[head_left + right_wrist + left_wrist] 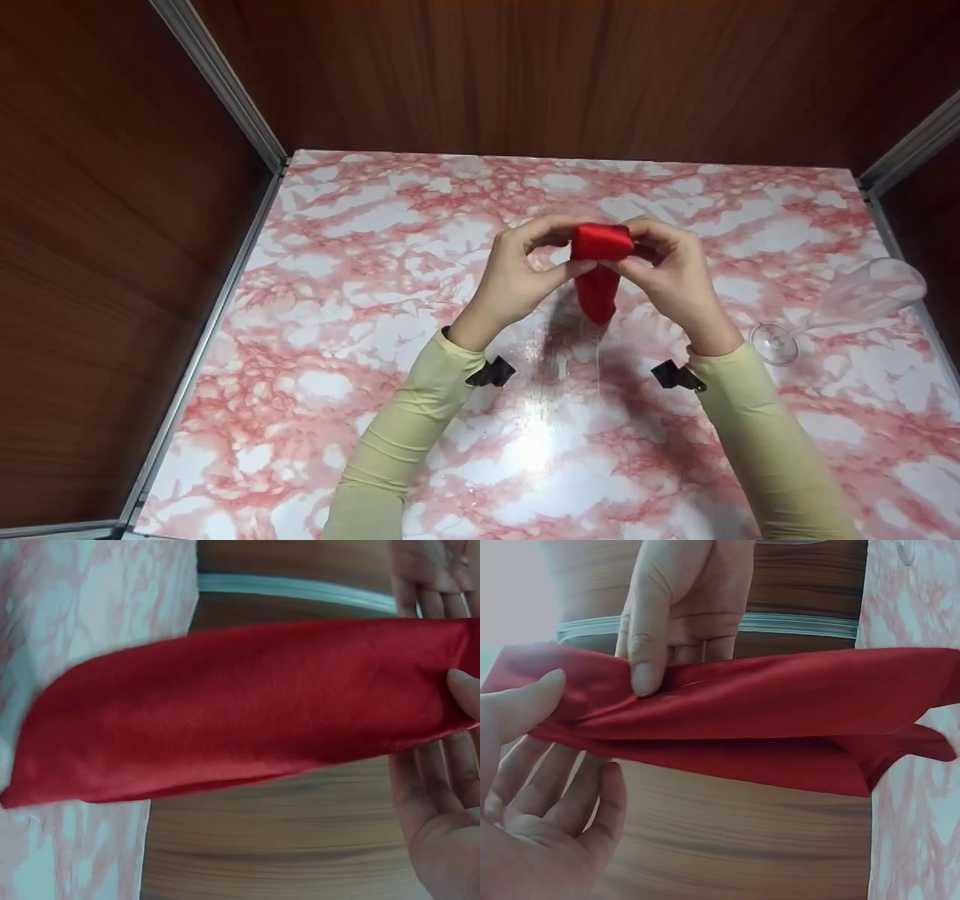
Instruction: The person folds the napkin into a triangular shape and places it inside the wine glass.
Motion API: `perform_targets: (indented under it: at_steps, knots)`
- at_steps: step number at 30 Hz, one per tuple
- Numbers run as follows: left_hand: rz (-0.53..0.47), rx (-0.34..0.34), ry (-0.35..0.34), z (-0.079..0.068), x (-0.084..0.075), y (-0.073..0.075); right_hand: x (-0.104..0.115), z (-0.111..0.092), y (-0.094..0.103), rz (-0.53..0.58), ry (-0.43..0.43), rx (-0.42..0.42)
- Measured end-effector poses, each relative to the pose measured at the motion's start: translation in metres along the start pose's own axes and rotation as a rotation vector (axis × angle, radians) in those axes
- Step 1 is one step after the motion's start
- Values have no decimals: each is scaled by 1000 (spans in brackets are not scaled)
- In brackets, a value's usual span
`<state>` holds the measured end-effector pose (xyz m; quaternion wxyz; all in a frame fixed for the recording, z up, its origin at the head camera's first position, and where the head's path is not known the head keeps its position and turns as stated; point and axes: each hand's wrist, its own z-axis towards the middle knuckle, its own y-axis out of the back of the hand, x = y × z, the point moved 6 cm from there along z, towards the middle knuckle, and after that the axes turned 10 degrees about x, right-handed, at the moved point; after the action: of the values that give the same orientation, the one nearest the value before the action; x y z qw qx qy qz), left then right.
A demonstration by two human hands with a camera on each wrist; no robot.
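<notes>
A red cloth napkin (pixel 602 241), satiny and folded into a long narrow strip, is held up between both hands over the table. My left hand (pixel 517 270) pinches its upper end from the left, thumb on the near face and fingers behind. From the right, my right hand (pixel 671 270) pinches the same end, the two thumb tips close together. The rest of the napkin hangs down toward the tabletop. In the left wrist view, lengthwise folds of the napkin (pixel 765 705) lie apart at the lower end. The right wrist view shows a smooth, broad face of it (pixel 240 701).
A clear stemmed glass (pixel 874 289) stands on the table's right side, its round foot (pixel 776 343) beyond my right forearm. The tabletop (pixel 315 382) has a red and white marbled pattern. Dark wood panels (pixel 562 75) with metal edging enclose the back and sides.
</notes>
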<state>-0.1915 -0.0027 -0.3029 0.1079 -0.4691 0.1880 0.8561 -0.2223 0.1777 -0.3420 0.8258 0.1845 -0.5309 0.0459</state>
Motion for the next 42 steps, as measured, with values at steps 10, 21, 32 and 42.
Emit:
perform_targets:
  at_steps: [10,21,32,42]
  knots:
    - [-121,10,117,-19,29,5,13,-3,2,30,131,8]
    - [-444,25,353,-31,72,-4,12,-4,-3,39,229,65]
    - [-506,77,496,-34,79,-19,9,-7,-12,-21,256,135]
    - [-557,29,491,-32,84,-24,6,-8,-15,-11,274,150]
